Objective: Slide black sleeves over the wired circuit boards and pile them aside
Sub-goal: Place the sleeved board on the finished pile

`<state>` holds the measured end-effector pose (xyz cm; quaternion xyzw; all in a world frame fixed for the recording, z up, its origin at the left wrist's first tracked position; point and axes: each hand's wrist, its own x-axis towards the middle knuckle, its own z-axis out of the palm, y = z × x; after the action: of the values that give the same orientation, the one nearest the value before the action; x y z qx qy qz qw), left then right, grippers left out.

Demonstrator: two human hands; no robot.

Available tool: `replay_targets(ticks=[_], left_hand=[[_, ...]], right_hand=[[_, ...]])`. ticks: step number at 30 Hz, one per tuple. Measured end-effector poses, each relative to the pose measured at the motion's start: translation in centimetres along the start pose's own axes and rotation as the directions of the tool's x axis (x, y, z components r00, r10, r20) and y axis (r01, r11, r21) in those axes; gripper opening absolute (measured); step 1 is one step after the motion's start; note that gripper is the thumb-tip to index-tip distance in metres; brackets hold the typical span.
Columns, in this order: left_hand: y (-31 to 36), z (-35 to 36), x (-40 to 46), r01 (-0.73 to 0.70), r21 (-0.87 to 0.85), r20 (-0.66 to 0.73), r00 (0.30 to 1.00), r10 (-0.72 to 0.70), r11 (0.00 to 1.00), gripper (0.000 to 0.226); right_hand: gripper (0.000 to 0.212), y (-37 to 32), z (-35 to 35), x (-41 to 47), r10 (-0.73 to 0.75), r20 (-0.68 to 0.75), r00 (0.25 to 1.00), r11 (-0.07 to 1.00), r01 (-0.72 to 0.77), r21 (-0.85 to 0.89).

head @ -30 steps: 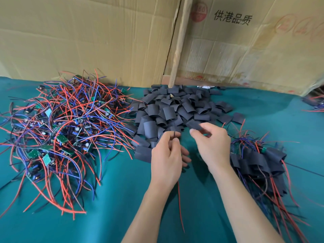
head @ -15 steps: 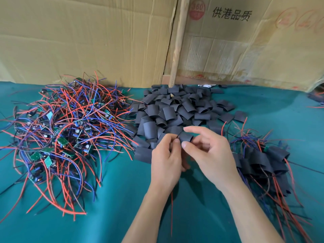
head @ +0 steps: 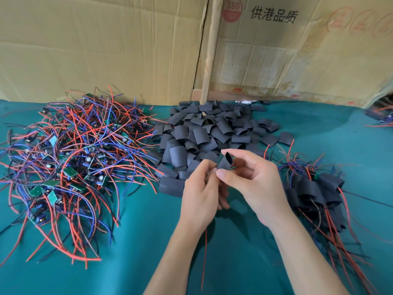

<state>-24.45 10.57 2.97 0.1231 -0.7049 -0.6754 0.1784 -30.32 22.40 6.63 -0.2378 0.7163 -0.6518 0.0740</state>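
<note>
My right hand pinches a black sleeve between thumb and fingers, its open mouth tilted upward. My left hand grips a wired circuit board whose board is mostly hidden by my fingers; a sliver of green edge shows beside the sleeve, and its red wire hangs down toward me. Loose black sleeves lie heaped just beyond my hands. Bare wired boards form a tangled heap on the left. Sleeved boards are piled on the right.
Everything rests on a teal cloth. Cardboard boxes stand like a wall along the far edge, with a wooden strip between them. More wires poke in at the far right edge.
My right hand has lifted a sleeve off the heap and brought it up against my left hand's fingertips, with its mouth now spread. The left hand has stayed nearly still.
</note>
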Motion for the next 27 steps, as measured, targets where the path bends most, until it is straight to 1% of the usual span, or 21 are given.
replay_targets(ticks=[3,5,6,7,9,10,12,14,17,20,24,27], left_hand=[[0.1,0.1,0.0,-0.004,0.02,0.018,1.0,0.003,1.0,0.016],[0.1,0.1,0.0,-0.004,0.017,0.018,1.0,0.004,1.0,0.019],[0.1,0.1,0.0,-0.002,0.011,0.014,1.0,0.002,1.0,0.021],[0.1,0.1,0.0,0.001,0.004,0.009,1.0,-0.001,1.0,0.025],[0.1,0.0,0.0,0.001,-0.008,0.001,1.0,-0.001,1.0,0.029],[0.2,0.0,0.0,-0.002,-0.009,0.0,1.0,0.002,1.0,0.029],[0.2,0.1,-0.1,-0.009,0.006,0.011,1.0,0.009,1.0,0.029],[0.3,0.1,-0.1,-0.014,0.024,0.025,1.0,0.013,1.0,0.027],[0.3,0.1,-0.2,-0.015,0.031,0.037,0.999,0.014,0.999,0.026],[0.3,0.1,-0.2,-0.014,0.032,0.038,0.999,0.013,0.999,0.028],[0.2,0.1,-0.2,-0.019,0.024,0.046,0.999,0.018,1.0,0.024],[0.1,0.1,-0.1,-0.021,0.016,0.047,0.999,0.021,1.0,0.026]], right_hand=[[0.038,0.1,-0.4,0.1,-0.011,0.01,1.0,0.998,0.011,-0.064],[0.031,0.0,-0.3,0.1,-0.029,-0.007,1.0,0.999,0.029,-0.03],[0.028,0.0,-0.3,0.2,-0.024,-0.044,0.999,0.999,0.025,0.032],[0.024,0.0,-0.4,0.2,0.001,-0.111,0.994,0.994,0.011,0.113],[0.016,-0.1,-1.2,0.5,0.094,-0.275,0.957,0.957,-0.011,0.29],[0.012,-0.1,-1.6,0.6,0.144,-0.333,0.932,0.928,-0.011,0.371],[0.011,0.0,-2.2,0.8,0.213,-0.379,0.9,0.872,0.0,0.489],[0.011,0.0,-2.0,0.7,0.242,-0.367,0.898,0.842,-0.007,0.539],[0.005,-0.3,-1.3,0.6,0.294,-0.311,0.904,0.787,-0.045,0.616],[0.008,-0.5,-1.4,0.7,0.317,-0.296,0.901,0.718,-0.024,0.696],[0.009,-0.1,-1.7,0.8,0.36,-0.346,0.867,0.69,0.003,0.724],[0.009,0.1,-1.6,0.9,0.367,-0.338,0.867,0.702,-0.02,0.712]])
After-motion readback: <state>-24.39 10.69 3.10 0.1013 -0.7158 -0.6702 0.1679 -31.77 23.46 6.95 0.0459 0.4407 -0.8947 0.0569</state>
